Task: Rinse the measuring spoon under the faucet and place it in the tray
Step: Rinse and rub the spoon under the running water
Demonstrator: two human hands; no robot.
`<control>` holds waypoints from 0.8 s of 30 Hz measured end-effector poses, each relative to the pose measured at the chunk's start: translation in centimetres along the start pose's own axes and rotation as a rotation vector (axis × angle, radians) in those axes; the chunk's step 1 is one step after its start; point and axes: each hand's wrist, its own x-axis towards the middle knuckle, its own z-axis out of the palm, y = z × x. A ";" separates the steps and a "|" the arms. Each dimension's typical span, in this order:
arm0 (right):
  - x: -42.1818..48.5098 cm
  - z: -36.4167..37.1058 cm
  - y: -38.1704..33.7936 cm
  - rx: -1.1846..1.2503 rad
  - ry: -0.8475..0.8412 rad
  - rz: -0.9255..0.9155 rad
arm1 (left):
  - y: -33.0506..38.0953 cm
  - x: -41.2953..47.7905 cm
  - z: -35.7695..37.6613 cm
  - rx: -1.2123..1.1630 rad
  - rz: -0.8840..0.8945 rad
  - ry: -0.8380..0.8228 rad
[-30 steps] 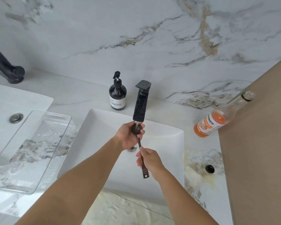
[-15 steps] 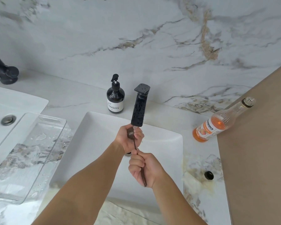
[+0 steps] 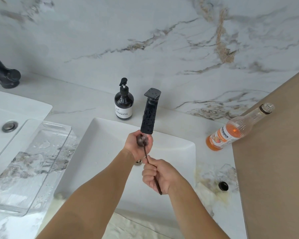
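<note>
Under the faucet (image 3: 148, 116): measuring spoon (image 3: 142, 140) bowl, held over the sink (image 3: 97, 145).
Left hand (image 3: 136, 145): fingers cupped round the bowl, as half a second ago.
Right hand (image 3: 160, 175): fingers closed on the handle, now slightly lower.
Tray (image 3: 31, 163): on the table, left of the sink.
</note>
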 end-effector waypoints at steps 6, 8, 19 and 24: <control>1.3 0.2 0.8 -1.162 0.554 -0.604 | 0.0 -0.4 1.0 0.071 0.027 0.009; 1.8 0.3 1.5 -1.425 0.715 -0.718 | -0.3 -0.2 1.4 0.089 0.023 0.025; -0.3 1.0 1.4 -0.338 0.044 -0.258 | 0.8 -0.8 0.3 0.330 -0.032 0.004; 0.5 0.4 1.3 -0.810 0.388 -0.554 | -0.1 -0.4 0.5 0.538 0.145 0.225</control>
